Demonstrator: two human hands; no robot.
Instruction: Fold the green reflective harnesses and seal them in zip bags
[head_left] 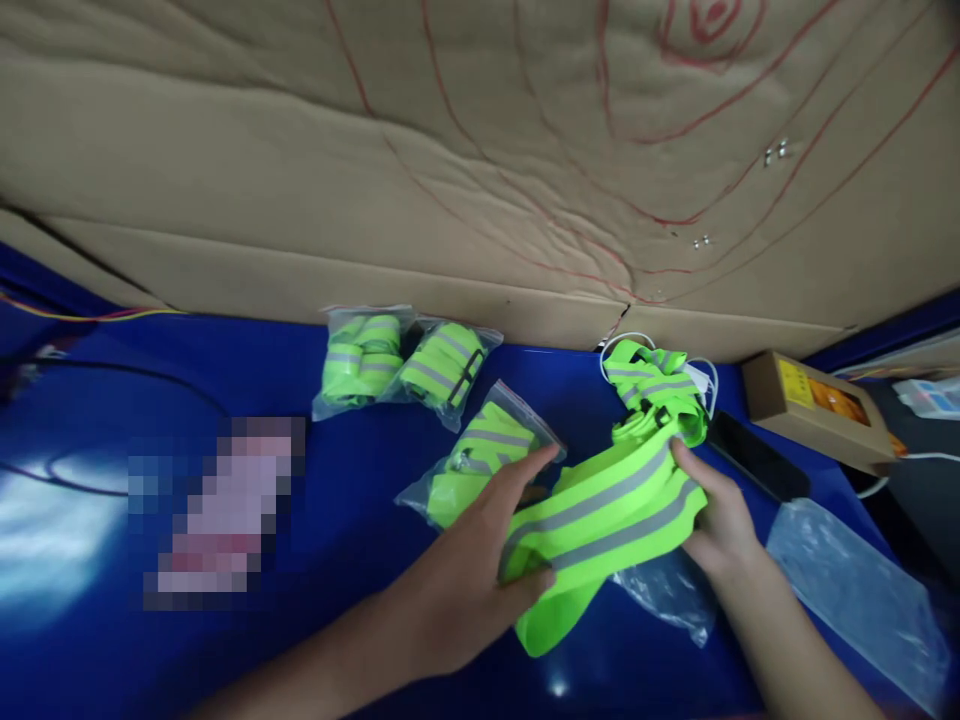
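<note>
A neon green reflective strap [607, 510] with two grey stripes stretches between my hands, folded in layers, and a loop of it droops below. My left hand [472, 570] has its thumb and fingers round the strap's left end. At the other end, my right hand [716, 510] pinches the strap, thumb on top. Just beyond my left hand lies a clear zip bag [480, 455] with a folded green strap inside. A heap of loose green straps [652, 385] sits behind my right hand. Under the held strap, a clear plastic bag [667, 600] shows in part.
Two filled bags of green straps [360, 360] lie near the cardboard wall [300, 180]. On the right are a black phone [757, 460], a cardboard box [817, 405] and a flat clear bag [855, 600]. A blurred-out item [232, 505] and dark cables [112, 370] lie left on the blue table [337, 520].
</note>
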